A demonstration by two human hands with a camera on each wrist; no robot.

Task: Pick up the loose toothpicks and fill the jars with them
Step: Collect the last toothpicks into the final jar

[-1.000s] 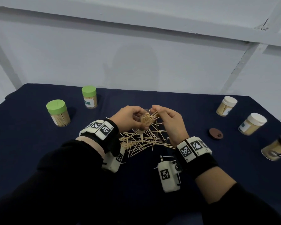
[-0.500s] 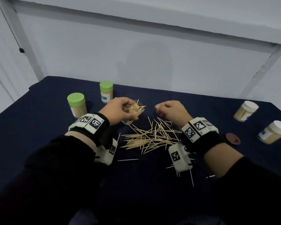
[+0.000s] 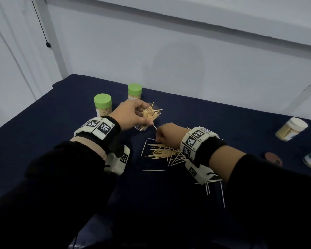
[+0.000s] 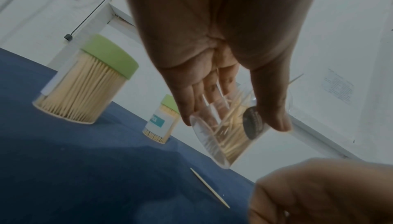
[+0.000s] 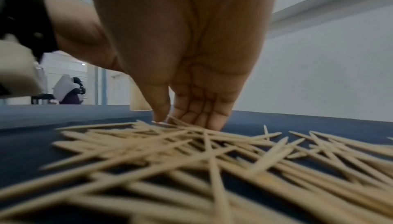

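Counter (image 3: 65,108) covered in dark blue cloth carries everything; toward its far left corner two green-lidded jars (image 3: 103,106) stand upright and packed full, toward the right edge two white-lidded jars (image 3: 291,129) stand full, a brown lid (image 3: 273,158) lies flat beside them. Left hand (image 3: 133,115) grips a clear open jar (image 3: 147,116) tilted just above the counter, mid-way toward the far edge, fingers (image 4: 197,96) and thumb curled round its wall; sticks poke out of the mouth crookedly, jar looks partly filled. Loose toothpicks (image 3: 166,153) lie in a crossed pile at counter centre, strays toward the near edge by the right wrist. Right hand (image 3: 167,134) is down on the far side of the pile, thumb and fingers (image 5: 204,116) bunched together with tips on the sticks; whether they already pinch any, cannot tell. Step in hand looks like grabbing the next bunch. To do it well: rake several sticks parallel first, pinch them mid-length, keep the jar mouth tipped toward the pile, feed them in end-first so they drop beside the ones sticking out, not across them. One single toothpick (image 4: 209,188) lies near the jar, get it last
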